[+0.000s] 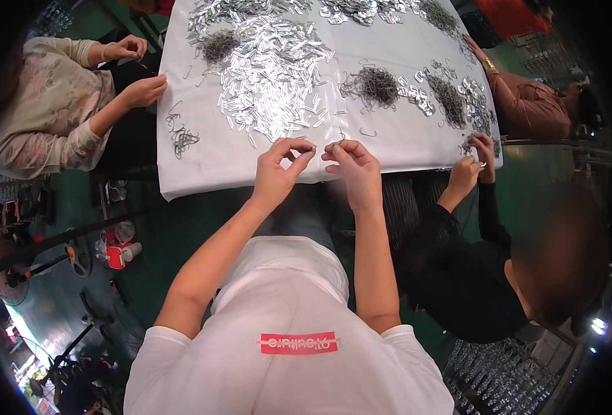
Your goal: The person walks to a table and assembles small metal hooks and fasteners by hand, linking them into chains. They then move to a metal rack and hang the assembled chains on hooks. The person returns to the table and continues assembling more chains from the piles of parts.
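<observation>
My left hand and my right hand meet over the near edge of a table covered in white cloth. My left hand pinches a small shiny metal piece between thumb and fingers. A thin wire hook is pinched in my right hand's fingertips, close to the piece. A big heap of shiny flat metal pieces lies just beyond my hands.
Dark tangles of wire hooks lie on the cloth. A person in a floral top works at the left, a person in black at my right, a third person at the far right. Tools lie on the green floor.
</observation>
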Demonstrator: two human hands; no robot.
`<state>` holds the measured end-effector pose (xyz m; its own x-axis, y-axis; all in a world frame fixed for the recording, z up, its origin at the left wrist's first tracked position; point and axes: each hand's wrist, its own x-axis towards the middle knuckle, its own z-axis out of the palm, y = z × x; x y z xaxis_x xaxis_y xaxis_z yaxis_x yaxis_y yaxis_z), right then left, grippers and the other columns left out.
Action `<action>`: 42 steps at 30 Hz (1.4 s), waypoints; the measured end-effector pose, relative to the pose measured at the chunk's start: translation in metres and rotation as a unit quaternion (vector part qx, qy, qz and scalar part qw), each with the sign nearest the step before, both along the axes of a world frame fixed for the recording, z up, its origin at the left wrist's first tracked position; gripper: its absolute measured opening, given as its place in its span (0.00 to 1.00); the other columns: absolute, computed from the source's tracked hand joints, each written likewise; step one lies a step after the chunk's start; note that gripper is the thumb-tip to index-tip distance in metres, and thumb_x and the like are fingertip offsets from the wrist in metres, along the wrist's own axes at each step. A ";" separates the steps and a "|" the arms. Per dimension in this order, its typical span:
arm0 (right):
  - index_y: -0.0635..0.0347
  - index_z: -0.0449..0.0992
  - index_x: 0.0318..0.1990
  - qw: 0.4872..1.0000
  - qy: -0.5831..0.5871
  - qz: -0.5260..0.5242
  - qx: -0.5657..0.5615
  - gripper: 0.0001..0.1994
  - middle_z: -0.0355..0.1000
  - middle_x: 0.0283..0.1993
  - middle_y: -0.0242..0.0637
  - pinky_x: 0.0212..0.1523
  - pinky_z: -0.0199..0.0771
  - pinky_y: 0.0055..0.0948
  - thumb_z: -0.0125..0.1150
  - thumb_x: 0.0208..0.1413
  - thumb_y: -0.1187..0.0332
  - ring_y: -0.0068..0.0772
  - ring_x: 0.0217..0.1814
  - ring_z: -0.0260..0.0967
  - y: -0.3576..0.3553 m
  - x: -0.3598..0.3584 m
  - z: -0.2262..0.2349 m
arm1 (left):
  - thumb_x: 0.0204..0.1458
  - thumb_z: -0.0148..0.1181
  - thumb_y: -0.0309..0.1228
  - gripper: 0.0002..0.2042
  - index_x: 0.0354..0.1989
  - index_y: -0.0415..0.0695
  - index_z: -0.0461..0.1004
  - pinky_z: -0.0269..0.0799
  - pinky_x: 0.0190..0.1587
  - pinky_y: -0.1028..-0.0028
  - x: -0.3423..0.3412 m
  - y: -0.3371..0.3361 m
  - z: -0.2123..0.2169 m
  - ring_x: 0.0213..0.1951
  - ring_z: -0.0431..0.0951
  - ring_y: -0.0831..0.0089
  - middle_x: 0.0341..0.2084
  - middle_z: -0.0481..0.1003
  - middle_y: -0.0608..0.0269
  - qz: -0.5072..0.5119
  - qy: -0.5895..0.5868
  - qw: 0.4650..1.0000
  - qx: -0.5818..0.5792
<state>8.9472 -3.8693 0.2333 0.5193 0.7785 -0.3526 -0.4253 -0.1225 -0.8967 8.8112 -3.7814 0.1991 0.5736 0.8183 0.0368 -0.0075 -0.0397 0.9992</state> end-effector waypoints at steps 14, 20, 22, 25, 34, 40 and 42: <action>0.66 0.74 0.38 0.982 -0.145 -0.112 0.036 0.06 0.74 0.39 0.32 0.44 0.67 0.20 0.61 0.56 0.73 0.20 0.41 0.69 0.007 -0.003 -0.014 | 0.47 0.63 0.24 0.06 0.35 0.44 0.78 0.67 0.35 0.74 0.034 -0.002 0.004 0.35 0.76 0.72 0.31 0.78 0.65 0.003 -0.005 0.995 0.098; 0.65 0.74 0.37 0.966 -0.187 -0.169 0.062 0.05 0.75 0.38 0.31 0.45 0.67 0.21 0.61 0.56 0.73 0.20 0.41 0.69 0.005 0.025 -0.024 | 0.47 0.62 0.23 0.08 0.37 0.43 0.78 0.69 0.40 0.70 0.085 0.037 -0.054 0.38 0.74 0.67 0.33 0.77 0.62 0.015 0.050 0.953 0.298; 0.65 0.75 0.37 0.963 -0.203 -0.171 0.045 0.05 0.75 0.37 0.32 0.46 0.67 0.21 0.61 0.56 0.73 0.20 0.42 0.69 0.003 0.038 -0.025 | 0.47 0.63 0.24 0.08 0.36 0.42 0.78 0.68 0.42 0.69 0.111 0.054 -0.080 0.39 0.74 0.65 0.33 0.77 0.62 -0.036 0.114 0.926 0.357; 0.65 0.75 0.37 0.959 -0.227 -0.169 0.030 0.05 0.75 0.36 0.32 0.47 0.68 0.22 0.61 0.55 0.73 0.20 0.42 0.69 0.001 0.051 -0.028 | 0.45 0.59 0.25 0.08 0.36 0.42 0.76 0.67 0.44 0.67 0.143 0.066 -0.106 0.40 0.72 0.64 0.34 0.74 0.62 -0.089 0.177 0.869 0.453; 0.67 0.75 0.36 0.960 -0.240 -0.140 -0.022 0.04 0.74 0.36 0.33 0.49 0.65 0.22 0.60 0.55 0.75 0.21 0.43 0.68 0.000 0.057 -0.028 | 0.41 0.56 0.23 0.13 0.38 0.41 0.69 0.71 0.40 0.69 0.164 0.074 -0.113 0.38 0.70 0.64 0.31 0.69 0.61 -0.172 0.333 0.728 0.573; 0.67 0.75 0.35 0.959 -0.252 -0.126 -0.031 0.06 0.75 0.33 0.33 0.42 0.67 0.22 0.62 0.54 0.72 0.21 0.37 0.69 0.006 0.054 -0.031 | 0.47 0.56 0.22 0.14 0.44 0.38 0.72 0.73 0.40 0.74 0.162 0.082 -0.087 0.39 0.76 0.68 0.34 0.75 0.58 -0.096 0.259 0.933 0.229; 0.67 0.76 0.35 0.954 -0.271 -0.122 -0.034 0.07 0.76 0.33 0.35 0.40 0.68 0.24 0.62 0.53 0.71 0.24 0.35 0.70 0.008 0.052 -0.034 | 0.50 0.57 0.23 0.13 0.46 0.38 0.74 0.73 0.42 0.75 0.150 0.082 -0.058 0.38 0.77 0.72 0.35 0.77 0.58 -0.107 0.152 0.982 0.025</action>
